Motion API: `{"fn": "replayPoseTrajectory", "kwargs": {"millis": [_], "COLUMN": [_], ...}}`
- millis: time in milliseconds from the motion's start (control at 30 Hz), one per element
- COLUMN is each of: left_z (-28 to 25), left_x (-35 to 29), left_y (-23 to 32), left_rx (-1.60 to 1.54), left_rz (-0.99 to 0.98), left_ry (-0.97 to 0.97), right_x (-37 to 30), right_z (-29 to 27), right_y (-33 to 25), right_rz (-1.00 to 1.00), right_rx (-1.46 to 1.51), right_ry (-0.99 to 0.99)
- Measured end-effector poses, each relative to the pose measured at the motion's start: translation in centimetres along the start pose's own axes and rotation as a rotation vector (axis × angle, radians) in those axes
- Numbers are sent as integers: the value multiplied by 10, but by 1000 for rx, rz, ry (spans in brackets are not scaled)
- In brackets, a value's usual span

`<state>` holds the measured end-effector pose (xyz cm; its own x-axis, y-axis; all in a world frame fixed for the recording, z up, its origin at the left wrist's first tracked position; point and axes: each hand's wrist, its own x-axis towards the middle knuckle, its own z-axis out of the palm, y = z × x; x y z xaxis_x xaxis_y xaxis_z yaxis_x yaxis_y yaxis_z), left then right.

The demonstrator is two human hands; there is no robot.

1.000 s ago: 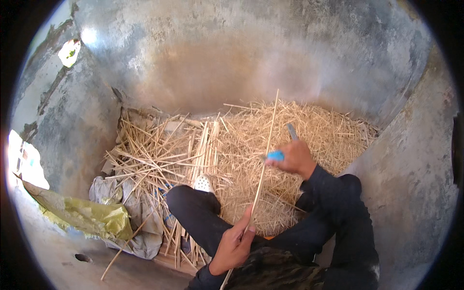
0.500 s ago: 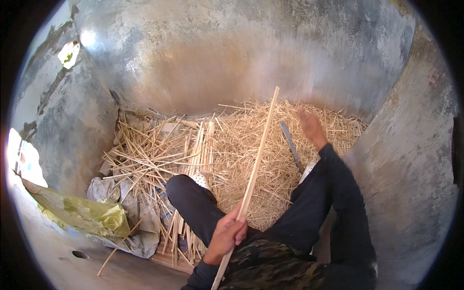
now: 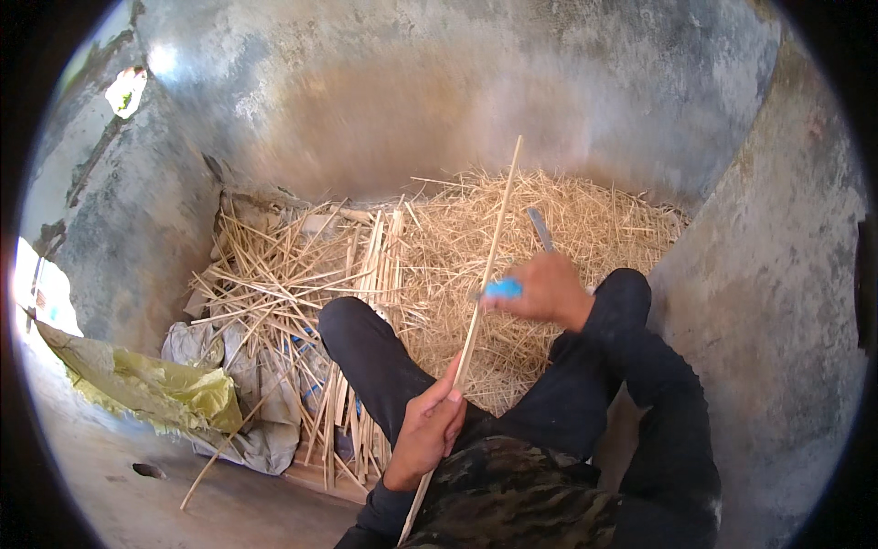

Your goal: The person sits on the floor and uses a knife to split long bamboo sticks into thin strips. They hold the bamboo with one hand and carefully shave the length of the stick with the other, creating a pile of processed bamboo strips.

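Note:
A long pale wooden strip [image 3: 495, 232], like split bamboo, slants upward from my lap. My left hand [image 3: 428, 428] is closed around its lower part, near my left thigh. My right hand [image 3: 549, 284] is closed on a small blue tool [image 3: 502, 288] that meets or overlaps the strip about midway up; its exact kind is blurred. Behind my right hand, a long grey metal blade [image 3: 540, 229] leans on the shavings, its lower part hidden by the hand.
Curly shavings [image 3: 457, 265] heap up between my knees to the back wall [image 3: 439, 101]. Loose strips [image 3: 265, 284] pile at the left, with flatter slats [image 3: 377, 261] beside them. A yellow-green sheet [image 3: 165, 384] and a grey sack [image 3: 261, 430] lie at the lower left. Concrete walls enclose me.
My right hand has come down and left from beyond the blade to the strip, where the blue tool now shows. My left hand keeps its hold; the strip tilts slightly left.

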<state>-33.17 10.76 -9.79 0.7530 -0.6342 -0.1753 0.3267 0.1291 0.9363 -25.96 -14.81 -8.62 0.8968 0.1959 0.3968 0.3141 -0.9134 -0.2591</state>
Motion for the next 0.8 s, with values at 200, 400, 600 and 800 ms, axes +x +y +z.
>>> {"fn": "replayPoseTrajectory", "kwargs": {"millis": [200, 400, 600, 800], "left_z": [-2, 8, 3, 11], "left_x": [4, -8, 15, 27], "left_y": [3, -10, 3, 4], "left_rx": [-220, -322, -330, -323], "left_rz": [1, -118, -53, -157], "left_ry": [-58, -127, -74, -48], "right_x": [6, 39, 3, 42], "right_z": [7, -4, 20, 28], "right_y": [3, 99, 20, 113], "right_rz": [-91, 462, -43, 408], "right_rx": [-32, -50, 35, 35], "right_ry": [63, 52, 153, 95]}}
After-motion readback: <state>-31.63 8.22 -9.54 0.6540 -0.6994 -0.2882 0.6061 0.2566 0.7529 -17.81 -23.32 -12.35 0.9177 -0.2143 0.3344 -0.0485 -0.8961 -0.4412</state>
